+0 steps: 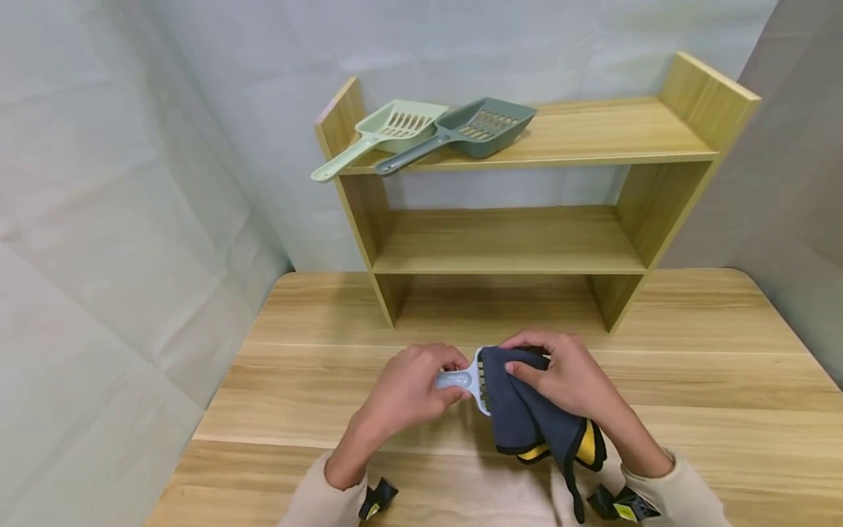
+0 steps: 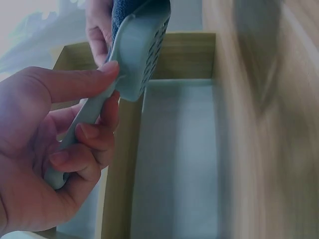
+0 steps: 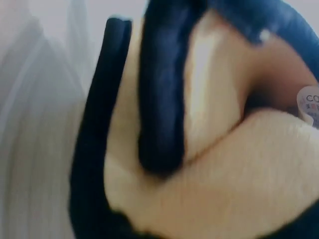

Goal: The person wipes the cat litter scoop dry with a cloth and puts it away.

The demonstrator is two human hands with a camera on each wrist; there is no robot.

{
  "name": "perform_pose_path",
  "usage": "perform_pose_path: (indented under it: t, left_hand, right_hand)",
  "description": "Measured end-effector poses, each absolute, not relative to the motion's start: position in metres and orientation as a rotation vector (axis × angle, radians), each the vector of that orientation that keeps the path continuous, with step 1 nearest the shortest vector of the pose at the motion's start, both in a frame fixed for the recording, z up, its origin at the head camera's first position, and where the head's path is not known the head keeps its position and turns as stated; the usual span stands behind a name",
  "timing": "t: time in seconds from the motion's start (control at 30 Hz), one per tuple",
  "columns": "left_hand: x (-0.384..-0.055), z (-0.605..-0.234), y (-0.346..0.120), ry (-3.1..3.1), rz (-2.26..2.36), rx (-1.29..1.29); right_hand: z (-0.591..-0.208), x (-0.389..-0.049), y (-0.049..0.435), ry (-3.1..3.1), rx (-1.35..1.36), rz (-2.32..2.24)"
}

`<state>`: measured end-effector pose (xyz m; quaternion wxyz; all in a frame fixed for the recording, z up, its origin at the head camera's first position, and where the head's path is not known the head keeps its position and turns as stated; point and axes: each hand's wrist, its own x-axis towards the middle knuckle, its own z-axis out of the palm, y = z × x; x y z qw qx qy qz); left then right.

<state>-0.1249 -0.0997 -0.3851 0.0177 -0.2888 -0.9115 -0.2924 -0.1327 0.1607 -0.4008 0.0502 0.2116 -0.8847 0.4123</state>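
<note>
My left hand (image 1: 413,382) grips a light blue litter scoop (image 1: 454,379) by its handle, held over the table in front of the shelf. A dark grey cloth (image 1: 510,410) with black edging and a yellow underside drapes over the scoop's slotted pan, hiding most of it. My right hand (image 1: 571,372) holds the cloth against the pan, thumb on top. In the left wrist view, fingers curl round the handle and the slotted side of the scoop (image 2: 134,59) shows. The yellow side of the cloth (image 3: 239,174) fills much of the right wrist view.
A wooden shelf unit (image 1: 514,238) stands at the back of the wooden table (image 1: 296,380). On its top board lie a pale green litter scoop (image 1: 349,157) and a dark grey-green one (image 1: 415,152), handles sticking out past the front edge.
</note>
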Motion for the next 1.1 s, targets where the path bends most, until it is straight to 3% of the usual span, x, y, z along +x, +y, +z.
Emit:
perform_pose_path:
  t: [0.57,1.1]
  left_hand:
    - [-0.127,-0.391,-0.099,-2.875,-0.968,-0.814]
    - [-0.134,-0.387,-0.111,-2.819,-1.033,-0.814]
  right_hand:
    - [-0.402,-0.132,0.161,-2.659,0.509,1.009]
    - [-0.396,-0.133,0.171,-2.602,0.578,0.972]
